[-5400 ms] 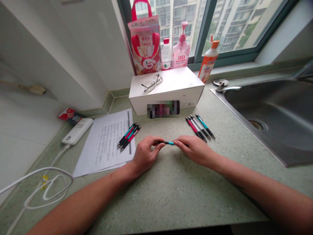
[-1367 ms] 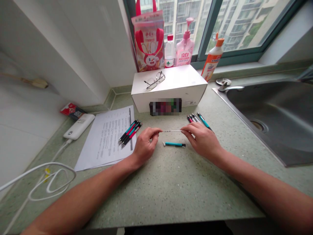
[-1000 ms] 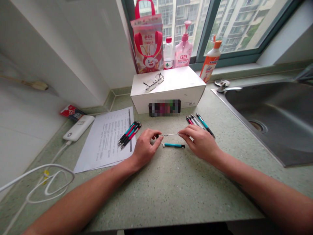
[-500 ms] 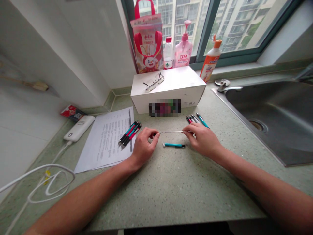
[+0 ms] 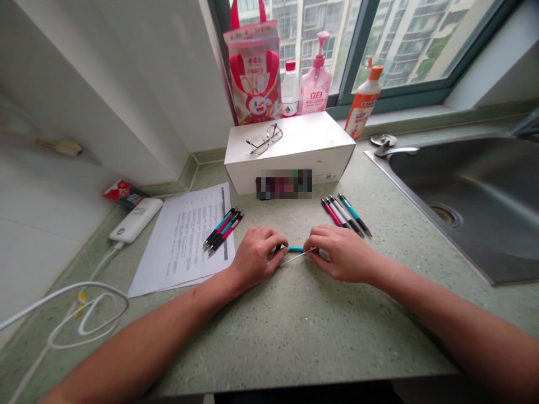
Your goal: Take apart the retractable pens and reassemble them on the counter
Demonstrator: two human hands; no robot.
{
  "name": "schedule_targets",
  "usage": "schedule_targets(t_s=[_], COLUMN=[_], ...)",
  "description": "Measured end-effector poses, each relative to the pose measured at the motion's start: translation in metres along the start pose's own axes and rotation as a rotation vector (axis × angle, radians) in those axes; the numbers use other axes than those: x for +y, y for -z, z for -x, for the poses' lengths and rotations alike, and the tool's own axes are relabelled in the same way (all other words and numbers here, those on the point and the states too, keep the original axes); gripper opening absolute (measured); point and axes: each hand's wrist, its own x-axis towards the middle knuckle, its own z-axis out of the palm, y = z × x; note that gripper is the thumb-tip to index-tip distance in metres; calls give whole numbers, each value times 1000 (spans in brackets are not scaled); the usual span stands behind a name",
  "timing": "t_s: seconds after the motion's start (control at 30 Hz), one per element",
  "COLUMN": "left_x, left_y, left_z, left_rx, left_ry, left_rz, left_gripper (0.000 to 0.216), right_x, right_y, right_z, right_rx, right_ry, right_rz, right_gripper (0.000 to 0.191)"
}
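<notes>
I'm having the left hand (image 5: 260, 252) pinching a small black piece (image 5: 278, 247), fingers nearly together, and the right hand (image 5: 342, 252) gripping a thin white rod (image 5: 295, 258) in curled fingers. The slim turquoise pen barrel (image 5: 295, 248) is sitting between both sets of fingertips, over the speckled pale-green counter (image 5: 295, 331); can't tell if it's touching down.

Left hand (image 5: 257, 255) bare; left forearm (image 5: 168, 325) bare too, tapering toward hand, broader at frame edge. Right hand (image 5: 343, 255) bare; right forearm (image 5: 438, 300) likewise bare, tapering same way.
</notes>
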Motion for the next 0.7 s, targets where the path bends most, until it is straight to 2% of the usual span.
schedule_targets(t_s=[0.3,0.47,0.6,0.7], left_x=[0,-3,-3,-1], left_y=[2,0,0,2], left_z=[0,-1,0,1], left_rx=[49,15,3,46], left_ry=[-72,-106,-88,-44], left_rz=[39,44,51,88], left_gripper=[12,14,14,17], right_x=[1,1,0,2], right_y=[-2,-2,-2,-3], right_z=[0,-1,-1,-1], right_rx=[-4,-4,19,69], right_ry=[-32,-36,-52,-68], right_rz=[16,20,27,16], right_gripper=[10,10,15,15])
